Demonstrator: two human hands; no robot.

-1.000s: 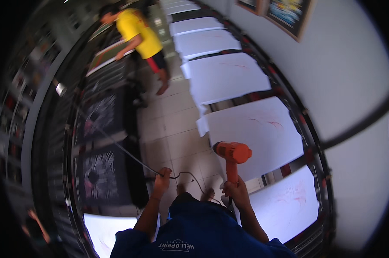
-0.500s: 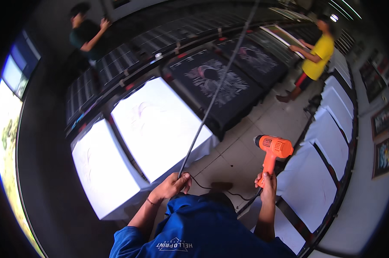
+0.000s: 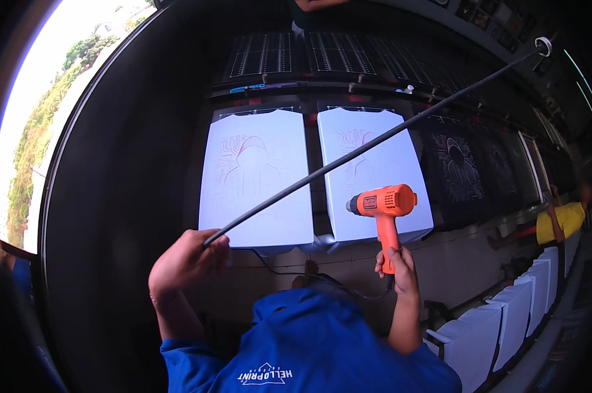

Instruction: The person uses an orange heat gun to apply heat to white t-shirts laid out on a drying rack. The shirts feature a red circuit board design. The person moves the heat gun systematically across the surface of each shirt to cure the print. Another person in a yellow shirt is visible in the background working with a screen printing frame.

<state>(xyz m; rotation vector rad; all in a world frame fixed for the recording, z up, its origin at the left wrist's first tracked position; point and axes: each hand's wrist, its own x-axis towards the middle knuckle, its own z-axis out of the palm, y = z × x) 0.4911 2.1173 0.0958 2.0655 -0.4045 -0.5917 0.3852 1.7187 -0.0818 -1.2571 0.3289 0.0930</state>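
Heat gun (image 3: 389, 204), orange with a dark nozzle: I see it held upright by its handle in the right hand (image 3: 401, 267), the fingers curled closed round the grip. The nozzle points to the left, and the body overlaps the near part of the right white shirt (image 3: 381, 164) in this view; how high it stands above the cloth I cannot tell. Left hand (image 3: 185, 262): back upward, fingers folded over the cord (image 3: 322, 170), near the close edge of the left white shirt (image 3: 257, 196). From this hand the long grey length of the cord runs straight and slanting to a white ring (image 3: 549, 47) at the upper right, passing in front of both white shirts. A second, dark length hangs slack between the two hands and meets the base of the handle; the left hand hides any join from me.

The two white shirts lie flat, side by side, on the counter (image 3: 270, 109), necklines at the far side, a dark gap between them; each bears a faint hooded figure in thin lines. To their right I note two dark shirts (image 3: 458, 167) with similar figures. Farther right, a person in yellow (image 3: 561, 223) stands beside the row, one hand near a pale-edged frame (image 3: 527, 157). More white shirts (image 3: 466, 337) extend in a line at the lower right, and a bright window (image 3: 54, 124) fills the upper left
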